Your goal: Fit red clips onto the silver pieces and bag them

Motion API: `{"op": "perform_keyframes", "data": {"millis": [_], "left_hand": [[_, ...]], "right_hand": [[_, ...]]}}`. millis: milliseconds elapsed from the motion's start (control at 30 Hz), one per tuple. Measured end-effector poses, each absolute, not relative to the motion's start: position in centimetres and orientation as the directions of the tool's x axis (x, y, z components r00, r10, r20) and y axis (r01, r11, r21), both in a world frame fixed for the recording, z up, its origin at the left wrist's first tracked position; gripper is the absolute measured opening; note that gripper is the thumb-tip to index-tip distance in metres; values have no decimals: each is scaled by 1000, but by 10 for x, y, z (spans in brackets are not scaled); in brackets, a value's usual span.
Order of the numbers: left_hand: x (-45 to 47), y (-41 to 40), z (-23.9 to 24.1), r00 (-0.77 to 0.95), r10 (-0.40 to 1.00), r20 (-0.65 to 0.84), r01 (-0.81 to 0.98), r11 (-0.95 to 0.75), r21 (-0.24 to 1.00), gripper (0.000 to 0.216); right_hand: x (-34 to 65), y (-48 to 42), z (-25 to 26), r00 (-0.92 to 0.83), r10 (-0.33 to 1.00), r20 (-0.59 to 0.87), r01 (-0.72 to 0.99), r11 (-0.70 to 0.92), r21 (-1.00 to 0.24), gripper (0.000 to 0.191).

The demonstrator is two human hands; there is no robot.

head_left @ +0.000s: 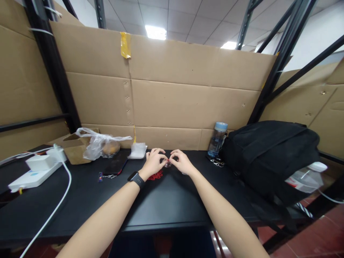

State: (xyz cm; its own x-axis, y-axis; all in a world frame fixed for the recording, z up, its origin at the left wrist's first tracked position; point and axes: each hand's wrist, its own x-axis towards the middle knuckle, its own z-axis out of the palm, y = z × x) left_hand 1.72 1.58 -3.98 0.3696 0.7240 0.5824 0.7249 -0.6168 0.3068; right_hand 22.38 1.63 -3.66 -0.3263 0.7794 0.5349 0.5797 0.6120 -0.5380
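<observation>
**Both hands pinched together at the middle of the black table**

Your left hand (154, 161) and right hand (183, 162) meet fingertip to fingertip over the far middle of the table (161, 208). Between them you pinch a small clear piece (168, 165) with a speck of red at its top. Both hands are closed on it with thumb and forefinger, and it is too small to make out further. A red cord (156, 176) lies bunched on the table, just near of your left hand and touching it. Your left wrist wears a black watch (136, 179).

To the left of your hands lies a dark phone (116, 166) with a small charm at its near end. Beyond it a clear plastic bag (98, 143) spills out of an open cardboard box (72, 147). A white packet (137, 151) sits just far of your left hand. At the far left a white power strip (30, 178) carries a plug block, and its cable runs toward the near edge.

To the right a water bottle (217, 139) stands upright against the cardboard wall (188, 96). It is beside a black backpack (268, 154), with a small metal ring (216, 163) in front of it.
</observation>
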Motion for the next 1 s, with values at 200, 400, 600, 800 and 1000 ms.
{"op": "perform_keyframes", "data": {"millis": [200,400,600,800,1000], "left_hand": [[19,37,-47,238,786,570,790,-498,357,16],[4,42,-38,247,794,556,811,-483,329,20],[-30,33,-24,693,689,210,621,-719,312,13],[-26,36,-34,686,667,289,635,-744,209,15],[-18,37,-34,727,643,239,610,-766,205,12]], "right_hand": [[246,18,-27,-357,824,440,713,545,-442,15],[271,19,-20,-356,888,292,774,455,-439,20],[291,17,-14,-425,902,69,787,407,-465,53],[293,16,-11,-430,902,-21,813,377,-443,61],[292,14,-7,-452,890,-67,828,390,-404,55]]}}
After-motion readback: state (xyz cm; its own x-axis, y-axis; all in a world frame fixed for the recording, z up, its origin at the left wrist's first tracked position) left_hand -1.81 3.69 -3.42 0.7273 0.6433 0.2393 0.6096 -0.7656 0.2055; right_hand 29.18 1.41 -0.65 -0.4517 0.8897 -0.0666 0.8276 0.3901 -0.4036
